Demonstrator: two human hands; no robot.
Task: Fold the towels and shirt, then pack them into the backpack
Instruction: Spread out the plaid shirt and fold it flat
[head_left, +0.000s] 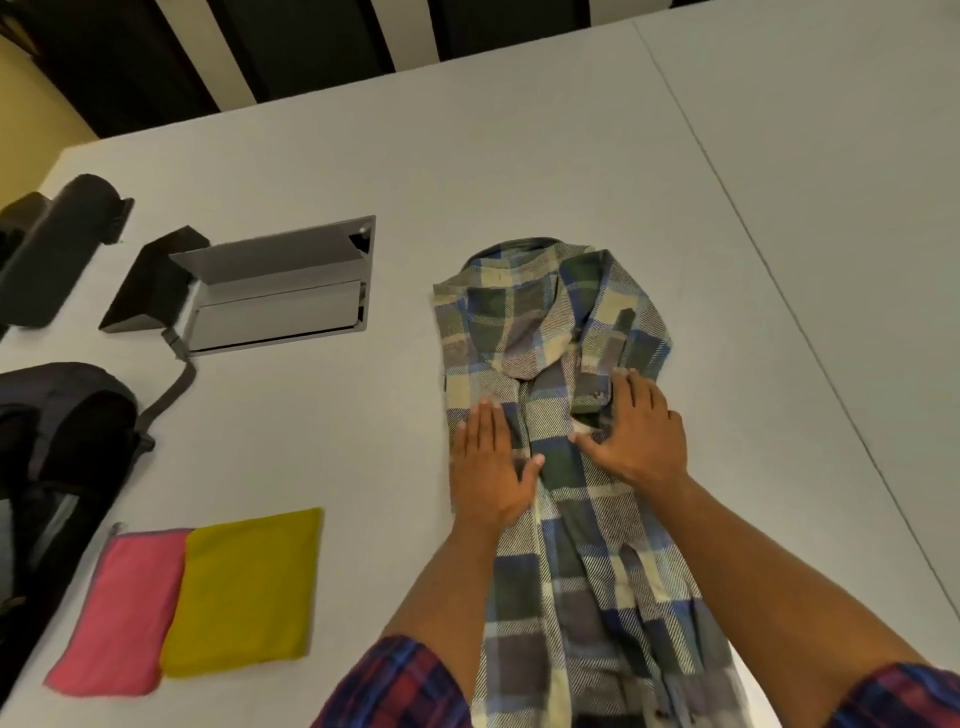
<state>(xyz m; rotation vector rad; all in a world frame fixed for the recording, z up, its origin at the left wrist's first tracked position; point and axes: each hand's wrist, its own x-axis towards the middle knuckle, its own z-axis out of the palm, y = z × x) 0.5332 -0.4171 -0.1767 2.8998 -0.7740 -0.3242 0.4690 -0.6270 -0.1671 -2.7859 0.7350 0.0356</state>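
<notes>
Pressing shirt (550, 467) mid-table, left hand (488, 467) and right hand (639, 431) flat, no grip; we risk side folds springing open on release.

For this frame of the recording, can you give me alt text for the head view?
A person's left hand and right hand press flat on a plaid shirt lying lengthwise on a grey table. To the left lie a folded pink towel and a folded yellow towel side by side, with a dark backpack at the table's left edge.
</notes>
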